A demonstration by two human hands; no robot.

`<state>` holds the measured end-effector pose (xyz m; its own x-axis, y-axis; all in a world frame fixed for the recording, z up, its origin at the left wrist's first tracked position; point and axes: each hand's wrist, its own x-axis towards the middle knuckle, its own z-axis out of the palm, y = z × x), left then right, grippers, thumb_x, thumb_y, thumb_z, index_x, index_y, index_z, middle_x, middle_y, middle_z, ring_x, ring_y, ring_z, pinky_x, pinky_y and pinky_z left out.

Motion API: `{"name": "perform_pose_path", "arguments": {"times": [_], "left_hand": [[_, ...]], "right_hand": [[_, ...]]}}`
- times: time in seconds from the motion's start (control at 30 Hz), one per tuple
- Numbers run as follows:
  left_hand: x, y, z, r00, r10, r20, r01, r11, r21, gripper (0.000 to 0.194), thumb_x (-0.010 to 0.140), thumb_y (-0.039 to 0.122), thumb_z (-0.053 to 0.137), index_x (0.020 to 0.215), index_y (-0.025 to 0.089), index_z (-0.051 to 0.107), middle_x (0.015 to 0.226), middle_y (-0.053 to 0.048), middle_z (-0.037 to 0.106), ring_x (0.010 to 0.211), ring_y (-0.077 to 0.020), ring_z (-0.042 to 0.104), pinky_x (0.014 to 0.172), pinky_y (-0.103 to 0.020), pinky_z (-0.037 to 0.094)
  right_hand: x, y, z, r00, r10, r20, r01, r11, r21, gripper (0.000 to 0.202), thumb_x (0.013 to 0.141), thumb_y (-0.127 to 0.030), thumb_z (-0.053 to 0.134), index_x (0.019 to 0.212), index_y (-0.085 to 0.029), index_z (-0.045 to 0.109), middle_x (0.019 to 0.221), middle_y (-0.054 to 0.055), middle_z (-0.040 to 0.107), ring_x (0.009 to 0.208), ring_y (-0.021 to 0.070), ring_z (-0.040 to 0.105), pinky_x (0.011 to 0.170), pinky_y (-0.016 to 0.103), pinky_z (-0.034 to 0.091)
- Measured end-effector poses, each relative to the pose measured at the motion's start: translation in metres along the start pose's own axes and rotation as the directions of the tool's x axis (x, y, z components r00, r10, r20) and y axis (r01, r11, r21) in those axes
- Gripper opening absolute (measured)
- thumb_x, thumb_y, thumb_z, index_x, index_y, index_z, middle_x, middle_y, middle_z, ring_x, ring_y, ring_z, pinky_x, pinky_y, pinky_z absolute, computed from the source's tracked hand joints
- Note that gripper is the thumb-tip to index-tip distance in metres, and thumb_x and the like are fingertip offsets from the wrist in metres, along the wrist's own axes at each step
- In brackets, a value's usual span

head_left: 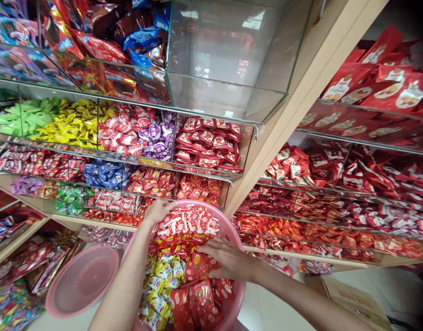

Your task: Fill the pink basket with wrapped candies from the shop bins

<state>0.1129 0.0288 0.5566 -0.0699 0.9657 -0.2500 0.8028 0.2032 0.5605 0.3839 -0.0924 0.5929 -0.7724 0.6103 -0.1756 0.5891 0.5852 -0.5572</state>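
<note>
A large round pink basin full of wrapped candies is at the bottom centre. My left hand grips its far left rim, fingers bent over the edge. Inside the basin, my right hand rests on red packets with its fingers spread. Small red and white candies fill the far part of the basin, and yellow and white candies lie at the near left. Between them is a band of red packets with yellow lettering.
Glass-fronted shelves of sorted candies stretch across the view, with a wooden upright dividing them. An empty pink basin sits at the lower left. A cardboard box lies on the floor at the lower right.
</note>
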Motion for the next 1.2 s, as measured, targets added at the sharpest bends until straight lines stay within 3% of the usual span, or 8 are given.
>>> {"name": "perform_pose_path", "arguments": {"times": [0.2,0.4,0.57,0.77,0.9,1.0,1.1,1.2], "left_hand": [[0.000,0.000,0.000,1.000,-0.002,0.003,0.002,1.000,0.003,0.051,0.067,0.070,0.052,0.050,0.022,0.047,0.043,0.003,0.047,0.051,-0.0159,0.049,0.056,-0.025,0.030],[0.000,-0.001,0.000,1.000,-0.005,-0.002,0.005,1.000,0.000,0.053,0.067,0.073,0.049,0.051,0.022,0.049,0.047,0.003,0.052,0.053,-0.0161,0.052,0.057,-0.025,0.032],[0.000,0.000,-0.001,1.000,-0.001,0.006,0.001,1.000,-0.007,0.053,0.066,0.073,0.050,0.051,0.022,0.049,0.048,0.002,0.054,0.054,-0.0164,0.052,0.056,-0.024,0.032],[0.002,-0.003,0.001,1.000,0.010,0.008,-0.010,1.000,-0.005,0.053,0.067,0.072,0.051,0.051,0.022,0.048,0.046,0.003,0.050,0.051,-0.0153,0.049,0.055,-0.024,0.029],[0.005,-0.006,0.003,0.999,0.040,0.003,-0.040,0.999,-0.022,0.053,0.068,0.072,0.050,0.050,0.022,0.046,0.045,0.004,0.046,0.049,-0.0137,0.044,0.053,-0.024,0.027],[0.005,-0.007,0.004,0.999,0.037,0.002,-0.037,0.999,-0.021,0.053,0.068,0.071,0.050,0.049,0.022,0.046,0.045,0.004,0.045,0.049,-0.0134,0.043,0.053,-0.024,0.027],[0.004,-0.005,0.003,1.000,0.028,0.000,-0.028,0.999,-0.015,0.053,0.068,0.071,0.051,0.050,0.022,0.047,0.046,0.003,0.046,0.049,-0.0132,0.043,0.054,-0.024,0.027],[0.003,-0.004,0.002,1.000,0.025,-0.002,-0.025,1.000,-0.007,0.052,0.068,0.070,0.051,0.051,0.021,0.047,0.046,0.004,0.047,0.050,-0.0133,0.045,0.055,-0.024,0.028]], "right_hand": [[0.004,-0.004,0.000,1.000,0.019,-0.021,-0.019,1.000,0.005,0.050,0.082,-0.032,0.061,0.129,-0.022,0.049,0.112,0.008,0.058,0.108,0.0248,0.050,0.097,0.041,0.037],[0.012,-0.004,-0.001,0.999,0.050,-0.017,-0.049,0.995,0.091,0.026,0.090,-0.031,0.048,0.112,-0.022,0.059,0.106,0.006,0.058,0.102,0.0204,0.055,0.091,0.035,0.042],[0.017,0.000,0.003,0.996,0.091,0.000,-0.090,0.987,0.134,0.034,0.084,-0.032,0.057,0.117,-0.021,0.056,0.106,0.006,0.059,0.102,0.0212,0.055,0.087,0.033,0.045],[0.019,-0.004,0.004,0.996,0.089,0.012,-0.090,0.994,0.057,0.044,0.081,-0.036,0.064,0.121,-0.022,0.054,0.108,0.006,0.062,0.107,0.0241,0.052,0.091,0.035,0.042],[0.021,-0.011,0.014,0.998,0.041,-0.055,-0.043,0.998,-0.036,0.037,0.084,-0.029,0.060,0.120,-0.023,0.054,0.106,0.005,0.061,0.103,0.0226,0.052,0.093,0.038,0.040],[0.022,-0.017,0.025,0.999,0.005,-0.036,-0.009,0.996,-0.089,0.029,0.086,-0.027,0.057,0.115,-0.023,0.058,0.104,0.004,0.060,0.099,0.0206,0.053,0.090,0.035,0.042],[0.023,-0.021,0.031,0.999,0.019,-0.037,-0.024,0.991,-0.132,0.022,0.090,-0.033,0.051,0.106,-0.022,0.062,0.099,0.004,0.059,0.096,0.0201,0.053,0.086,0.033,0.044],[0.024,-0.021,0.033,0.993,0.052,-0.102,-0.068,0.985,-0.160,0.029,0.092,-0.037,0.048,0.114,-0.023,0.060,0.102,0.005,0.058,0.099,0.0208,0.052,0.089,0.035,0.043]]}}
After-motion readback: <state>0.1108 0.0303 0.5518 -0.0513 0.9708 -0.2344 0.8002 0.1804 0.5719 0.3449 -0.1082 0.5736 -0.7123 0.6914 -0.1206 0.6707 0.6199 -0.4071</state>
